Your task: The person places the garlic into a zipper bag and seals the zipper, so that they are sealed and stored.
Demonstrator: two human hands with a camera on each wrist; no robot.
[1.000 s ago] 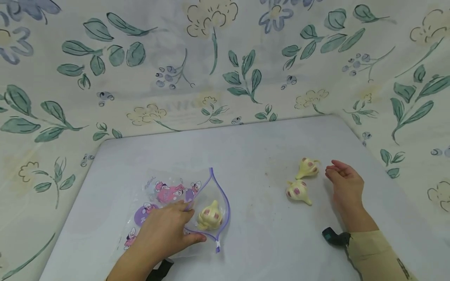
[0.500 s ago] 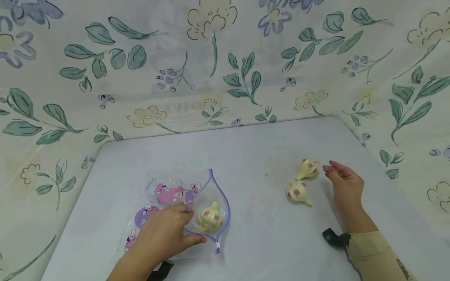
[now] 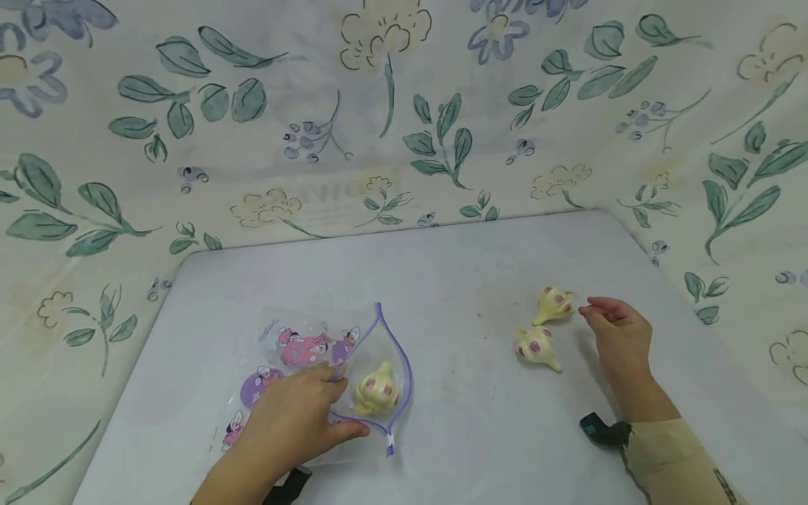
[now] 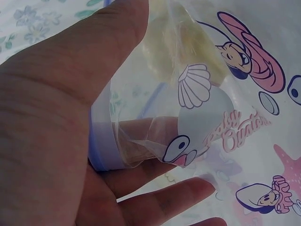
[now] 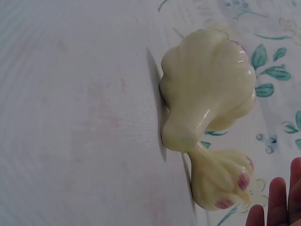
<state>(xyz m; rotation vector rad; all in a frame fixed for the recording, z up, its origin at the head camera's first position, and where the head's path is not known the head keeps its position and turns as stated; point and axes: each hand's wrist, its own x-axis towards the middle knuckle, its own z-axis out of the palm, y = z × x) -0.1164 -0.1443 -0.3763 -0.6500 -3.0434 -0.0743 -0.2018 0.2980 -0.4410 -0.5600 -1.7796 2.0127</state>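
Note:
A clear zip bag (image 3: 304,347) with pink and purple cartoon prints lies on the table, its purple-edged mouth spread wide. One garlic bulb (image 3: 376,391), shiny like a model, sits inside that mouth. My left hand (image 3: 297,410) holds the bag at its opening, thumb by the near edge and fingers by the far edge; plastic overlaps one finger (image 4: 146,143). Two more bulbs lie to the right, a farther garlic bulb (image 3: 554,304) and a nearer garlic bulb (image 3: 536,346), close together. Just right of them, my right hand (image 3: 621,337) holds nothing, its fingers loosely bent.
The white table (image 3: 442,273) has small dark specks near the bulbs. Floral cloth (image 3: 379,140) hangs behind it and along both sides. A black wrist device (image 3: 604,429) shows by the right sleeve (image 3: 682,456).
The fingers of my right hand have shifted slightly down in the head view, beside the farther bulb. My left hand, the bag and the bulbs keep their places.

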